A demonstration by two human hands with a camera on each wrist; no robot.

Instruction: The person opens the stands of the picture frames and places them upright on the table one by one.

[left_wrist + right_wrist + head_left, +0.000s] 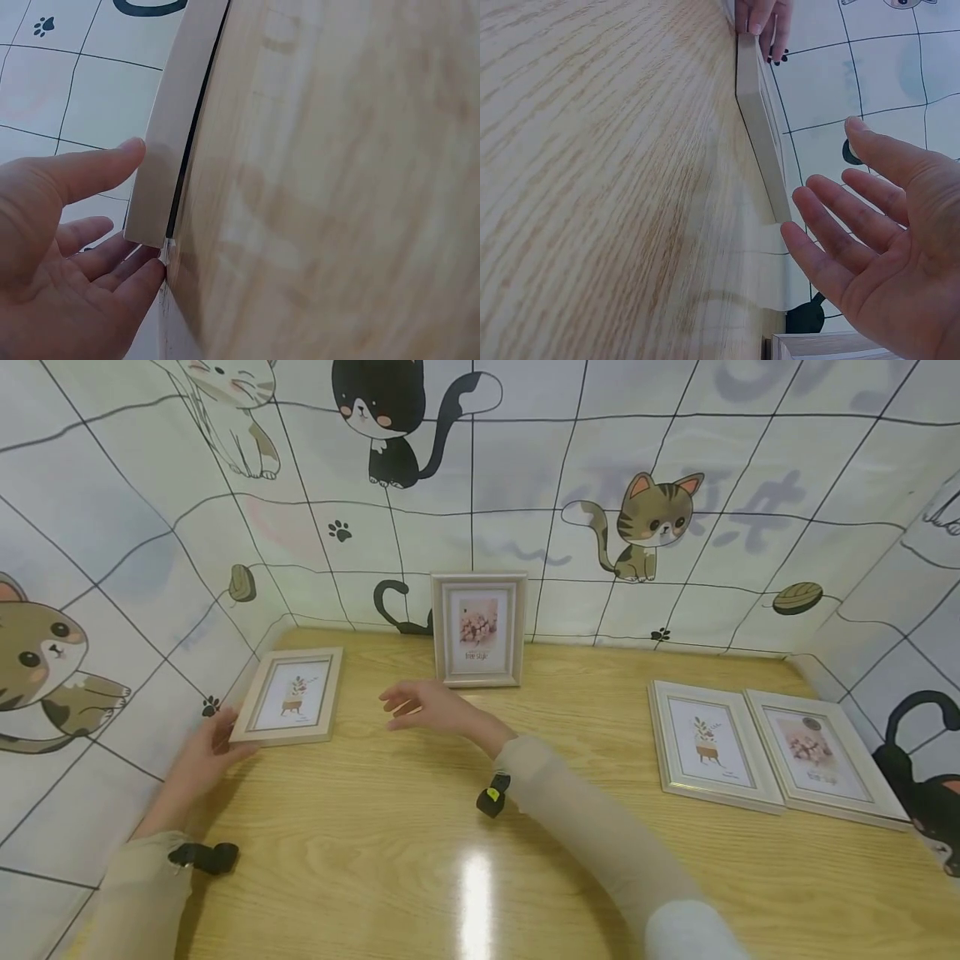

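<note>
At the table's left, a light-framed picture frame [287, 696] lies flat, with a potted-plant print. My left hand [198, 764] holds its near left corner, thumb along the near edge and fingers around the left side; the left wrist view shows the left hand [82, 255] close at that corner. My right hand [435, 708] hovers right of this frame, holding nothing; in the right wrist view the right hand [877, 240] has its fingers spread apart. Just behind it, a second picture frame [480, 675] with a pink flower print stands upright against the back wall.
On the right side of the wooden table [360, 860], a plant-print picture frame [708, 743] and a flower-print picture frame [821, 760] lie side by side. Cat-patterned sheeting [517, 468] covers the back and both sides.
</note>
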